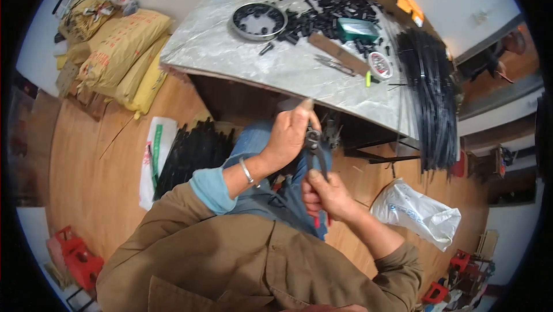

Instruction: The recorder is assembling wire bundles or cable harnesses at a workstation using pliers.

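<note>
My right hand [331, 195] is wrapped round the handles of a pair of pliers [317, 152], with red grip ends showing below the fist. The dark jaws point up, away from me, over my lap. Beside the jaws, my left hand [289, 134] has its thumb and fingers pressed together. Whatever lies between those fingers is hidden. Both hands are just in front of the near edge of a grey marble-patterned table [224, 61]. On it stands a round metal tray [232, 24] with black pieces inside, next to a large pile of small black parts [328, 1].
A brown bar [340, 54], a green box [357, 28] and a round tub [380, 65] lie on the table. Long black strips [429, 99] hang over its right edge. On the floor are a white bag [412, 211] and more black strips [190, 153]. Yellow sacks [121, 50] are stacked left.
</note>
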A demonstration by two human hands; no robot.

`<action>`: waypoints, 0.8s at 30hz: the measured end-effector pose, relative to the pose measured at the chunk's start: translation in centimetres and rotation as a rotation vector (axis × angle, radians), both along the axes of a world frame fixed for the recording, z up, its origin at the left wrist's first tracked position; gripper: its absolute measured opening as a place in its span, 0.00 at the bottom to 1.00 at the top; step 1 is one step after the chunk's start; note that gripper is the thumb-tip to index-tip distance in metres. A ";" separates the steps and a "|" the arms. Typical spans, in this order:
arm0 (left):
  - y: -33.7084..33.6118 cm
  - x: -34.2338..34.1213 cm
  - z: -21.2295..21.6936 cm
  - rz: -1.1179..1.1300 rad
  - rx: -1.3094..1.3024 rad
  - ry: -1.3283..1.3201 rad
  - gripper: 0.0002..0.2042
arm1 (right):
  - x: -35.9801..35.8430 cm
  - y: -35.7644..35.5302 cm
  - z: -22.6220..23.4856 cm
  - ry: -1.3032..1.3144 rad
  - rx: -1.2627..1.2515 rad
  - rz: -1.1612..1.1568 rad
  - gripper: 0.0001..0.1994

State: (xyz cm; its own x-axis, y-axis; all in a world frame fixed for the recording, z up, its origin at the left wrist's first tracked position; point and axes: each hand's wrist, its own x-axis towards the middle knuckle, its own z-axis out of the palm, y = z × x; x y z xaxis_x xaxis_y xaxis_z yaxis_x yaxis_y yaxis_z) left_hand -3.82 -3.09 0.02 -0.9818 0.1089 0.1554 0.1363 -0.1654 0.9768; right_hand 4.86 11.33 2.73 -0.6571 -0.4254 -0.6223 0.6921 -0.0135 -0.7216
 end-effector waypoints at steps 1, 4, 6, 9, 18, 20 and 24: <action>0.4 -0.4 -1.3 0.056 0.060 0.061 0.30 | -0.2 -0.6 -0.1 0.159 0.207 0.015 0.19; -0.8 -0.1 0.1 -0.006 0.161 -0.162 0.30 | -2.3 1.2 -1.7 1.107 0.800 0.048 0.05; -1.0 -0.2 0.0 -0.031 0.195 -0.195 0.31 | -6.4 4.2 -1.2 1.523 1.012 -0.030 0.09; -0.8 -0.1 0.1 -0.098 0.227 -0.219 0.31 | -12.7 9.4 0.0 1.300 1.389 -0.241 0.07; -1.5 -1.0 0.2 -0.059 0.221 -0.252 0.31 | -27.7 13.3 2.1 0.838 1.607 -0.175 0.17; -1.5 -1.4 0.3 -0.061 0.229 -0.261 0.31 | -29.0 13.9 0.9 0.837 1.647 -0.097 0.16; -1.6 -2.6 0.0 -0.076 0.227 -0.295 0.31 | -30.5 14.7 -0.4 0.884 1.694 -0.065 0.15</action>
